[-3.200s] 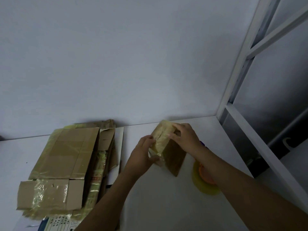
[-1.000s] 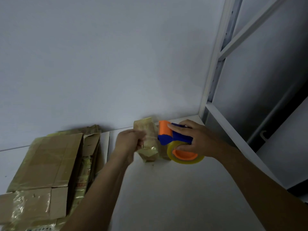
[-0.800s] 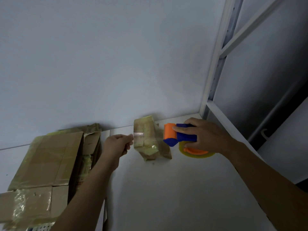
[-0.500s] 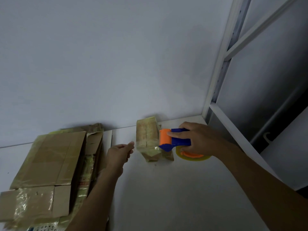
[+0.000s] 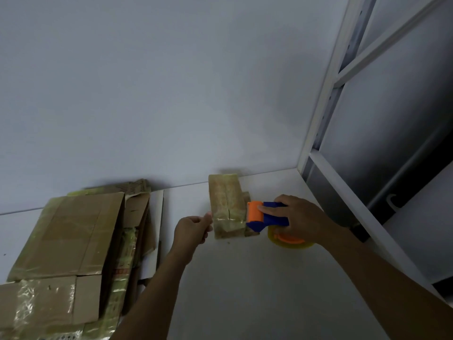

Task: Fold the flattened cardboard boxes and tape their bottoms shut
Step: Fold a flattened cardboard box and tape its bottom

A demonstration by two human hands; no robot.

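Well, the small box stands by the wall. The right hand grips the tape dispenser, its roller against the box's right side. The left hand curls at the box's left edge; whether it pinches tape I cannot tell. Flattened boxes lie stacked farther left.

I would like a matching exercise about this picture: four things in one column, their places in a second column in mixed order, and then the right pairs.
1. small brown cardboard box
2. blue and orange plastic tape dispenser
3. pile of flattened brown cardboard boxes
4. white metal frame

a. at the left side of the white table
b. gripped by the right hand
c. along the table's right edge
d. just right of the left hand

Pairs: 1-d; 2-b; 3-a; 4-c
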